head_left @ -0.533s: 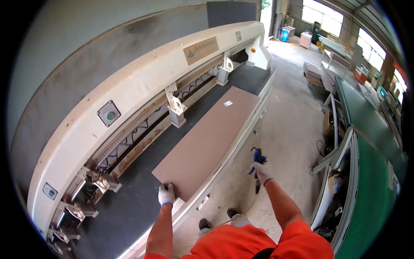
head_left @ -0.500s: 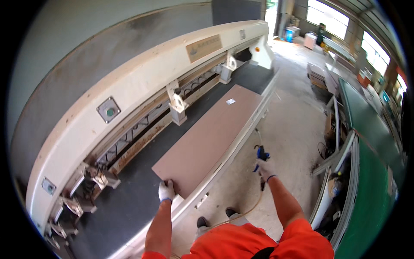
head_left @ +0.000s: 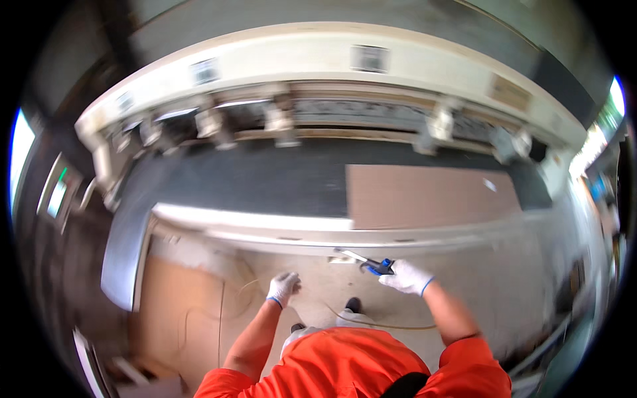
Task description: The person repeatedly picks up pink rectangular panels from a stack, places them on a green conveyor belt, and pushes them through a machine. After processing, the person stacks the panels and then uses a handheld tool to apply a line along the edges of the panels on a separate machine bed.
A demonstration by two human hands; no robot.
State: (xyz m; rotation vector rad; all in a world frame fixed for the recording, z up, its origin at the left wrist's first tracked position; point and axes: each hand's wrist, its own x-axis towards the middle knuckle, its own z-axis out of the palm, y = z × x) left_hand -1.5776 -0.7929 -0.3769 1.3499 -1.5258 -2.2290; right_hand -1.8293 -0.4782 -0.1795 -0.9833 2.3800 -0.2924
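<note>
My right hand (head_left: 406,277), in a white glove with a blue cuff, is closed round a blue and black air blow gun (head_left: 379,266). The gun's thin nozzle points left toward the machine's front edge. My left hand (head_left: 284,288), gloved alike, hangs over the floor left of my feet, with loosely bent fingers and nothing seen in it; it is slightly blurred. Beyond my hands a flat brownish-pink panel (head_left: 424,196) with a small white label lies on the dark bed (head_left: 265,176) of a long cream machine, toward its right end. Neither hand touches the panel.
The machine's cream beam (head_left: 285,53) spans the back, with several clamp-like blocks beneath it. A grey wing table (head_left: 125,259) juts out at left, beside a brown sheet (head_left: 176,305) on the floor. A thin yellowish hose (head_left: 378,324) runs across near my feet.
My view has swung left, facing the machine squarely. My left hand has let go of the panel's near corner and come away. The blow gun in my right hand now points toward the machine.
</note>
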